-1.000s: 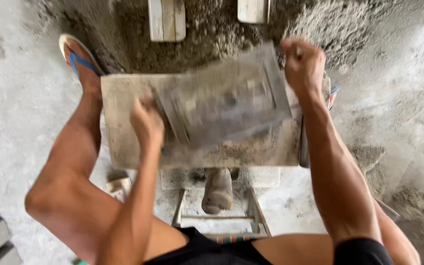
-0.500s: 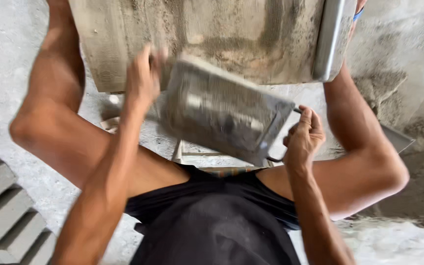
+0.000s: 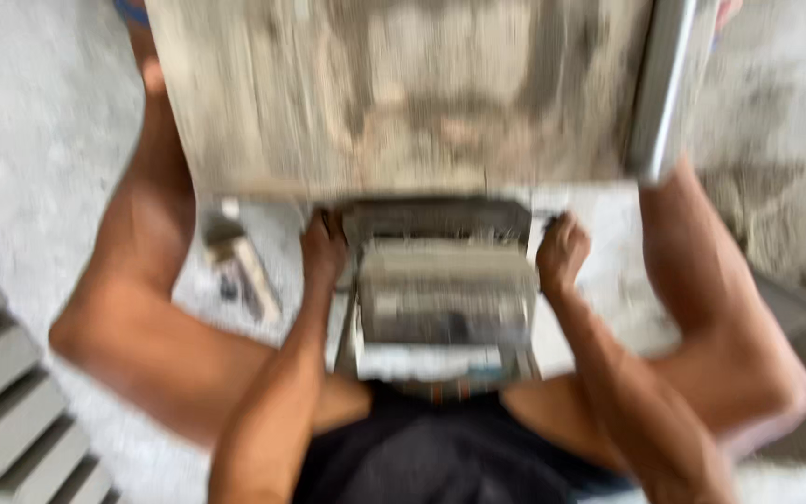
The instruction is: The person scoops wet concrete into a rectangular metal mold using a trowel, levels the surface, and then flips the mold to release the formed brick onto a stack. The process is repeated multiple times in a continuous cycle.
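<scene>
I have both hands on a grey metal mould box (image 3: 440,289), which sits low between my knees, just this side of the wide mortar-stained board (image 3: 403,93) that fills the top of the view. My left hand (image 3: 324,250) is curled around the box's left edge near its far corner, and my right hand (image 3: 562,254) is clenched on the right edge at the matching spot, so the grip is even on both sides. The frame is badly blurred, so I cannot tell whether the box rests on the floor (image 3: 39,140) or on a low frame beneath it, nor what is inside it. To handle it well, I judge that I should keep both hands level with each other so the box does not tip to one side, and keep my fingers on the outer walls and clear of the rim. It looks heavy and gritty, so a firm wrap is wiser than a fingertip pinch, with my elbows close to my thighs for support. A small tool (image 3: 240,266) lies on the floor just left of my left hand, and I should not knock it. A pale metal bar (image 3: 660,93) stands along the board's right edge, and stepped grey blocks (image 3: 11,411) are stacked at the far left.
</scene>
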